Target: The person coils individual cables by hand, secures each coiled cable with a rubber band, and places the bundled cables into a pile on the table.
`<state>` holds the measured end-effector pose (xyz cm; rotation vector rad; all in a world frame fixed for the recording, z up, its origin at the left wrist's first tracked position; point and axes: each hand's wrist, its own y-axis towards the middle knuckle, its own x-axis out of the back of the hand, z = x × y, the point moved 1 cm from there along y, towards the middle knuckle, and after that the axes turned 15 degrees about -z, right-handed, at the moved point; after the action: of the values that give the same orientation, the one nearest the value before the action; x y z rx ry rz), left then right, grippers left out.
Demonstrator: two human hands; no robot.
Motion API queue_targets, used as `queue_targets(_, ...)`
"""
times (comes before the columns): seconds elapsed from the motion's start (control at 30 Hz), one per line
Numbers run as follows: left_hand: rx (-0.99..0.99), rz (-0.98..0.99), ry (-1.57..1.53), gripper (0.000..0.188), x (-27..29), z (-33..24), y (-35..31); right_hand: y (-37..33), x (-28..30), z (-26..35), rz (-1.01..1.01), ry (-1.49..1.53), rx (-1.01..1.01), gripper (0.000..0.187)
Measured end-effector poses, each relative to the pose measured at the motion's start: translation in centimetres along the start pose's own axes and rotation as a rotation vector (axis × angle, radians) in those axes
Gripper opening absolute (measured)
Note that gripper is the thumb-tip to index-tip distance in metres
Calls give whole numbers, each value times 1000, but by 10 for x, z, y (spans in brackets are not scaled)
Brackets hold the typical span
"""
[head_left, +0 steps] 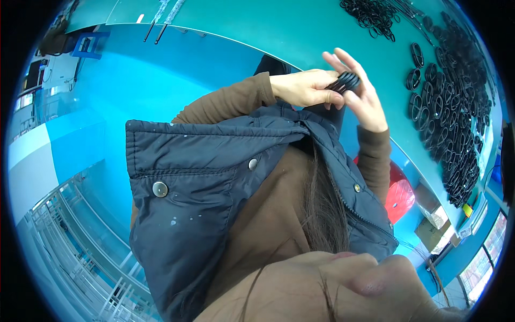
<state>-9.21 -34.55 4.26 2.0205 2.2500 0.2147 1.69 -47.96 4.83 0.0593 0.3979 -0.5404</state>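
A small bundle of black coiled cable (pixel 346 81) is held in front of my chest, at the near edge of the green table (pixel 289 32). My left hand (pixel 302 88) is closed around its left side, with the thumb along the lower edge. From the other side my right hand (pixel 369 104) grips the same coil between thumb and fingers; some of its fingers point up and away. The inner fingers of both hands are partly hidden behind the coil.
On the right of the table lies a large heap of black coiled cables (pixel 453 123). Farther back is a tangle of thin black loops (pixel 375 19). A red stool (pixel 399 193) and a cardboard box (pixel 432 233) stand below the right edge. Two thin rods (pixel 163 24) overhang the left edge.
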Motion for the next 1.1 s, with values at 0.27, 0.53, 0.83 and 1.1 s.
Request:
queue_targets(0.27, 162, 1, -29, 16, -4, 8, 1, -6, 16, -7, -138, -706, 443, 55)
queue_targets(0.53, 57, 51, -73, 14, 0, 19, 3, -3, 14, -15, -121, -815, 496, 59)
queue_targets(0.83, 167, -54, 98, 15, -5, 16, 0, -4, -8, -13, -225, -150, 56, 50)
queue_targets(1.1, 183, -49, 138, 15, -4, -2, -6, -3, -6, -26, -168, -186, 81, 47)
